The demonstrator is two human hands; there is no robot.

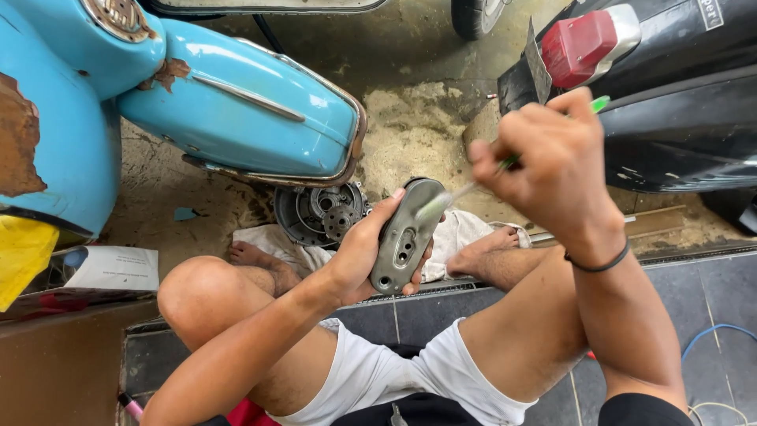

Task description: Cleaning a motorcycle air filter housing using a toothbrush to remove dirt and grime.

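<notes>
Head view: a white rectangular paper label is seen at the left edge, lying on a dark surface beside a yellow patch under the light blue scooter. A small white label with printing is fixed to the black scooter at the upper right, near its red tail lamp.

The left hand is closed around a grey metal cover, with the thumb laid along its left edge and the fingertips wrapped round from behind. The cover is held upright above the feet, in the middle of the frame, between the knees. The right hand is clenched in a fist around a green-handled brush, whose pale bristle end is pressed against the upper part of the cover.

The cover is elongated with rounded ends, dull grey and grimy, and an oval recess with two holes is shown on its lower half. A round dark engine part is seen on a white cloth just behind it.
</notes>
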